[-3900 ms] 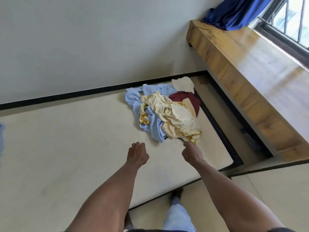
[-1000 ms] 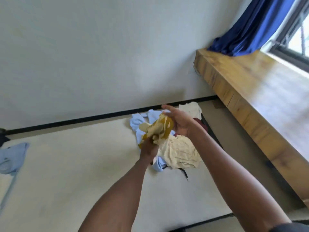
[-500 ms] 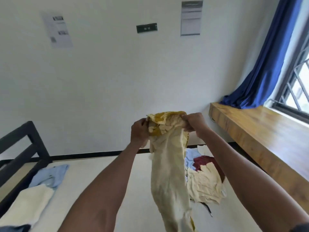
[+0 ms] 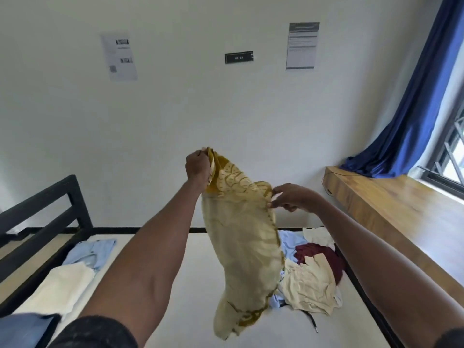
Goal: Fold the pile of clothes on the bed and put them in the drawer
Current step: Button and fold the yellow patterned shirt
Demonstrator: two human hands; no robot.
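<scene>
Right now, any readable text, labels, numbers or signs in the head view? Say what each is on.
None can be read for certain.
Black wall plaque: pale characters, too blurred to read.
White sheet on the wall, left: printed blocks and what looks like a QR code, text too small.
Grey-headed notice, right: lines of print, too blurred.
Yellow patterned garment: pattern only, no lettering visible.

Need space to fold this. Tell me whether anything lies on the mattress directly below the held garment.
Nothing visible does. The cream garment hangs from the left hand and right hand over bare mattress. The unfolded pile lies just to its right, folded clothes far left.
</scene>
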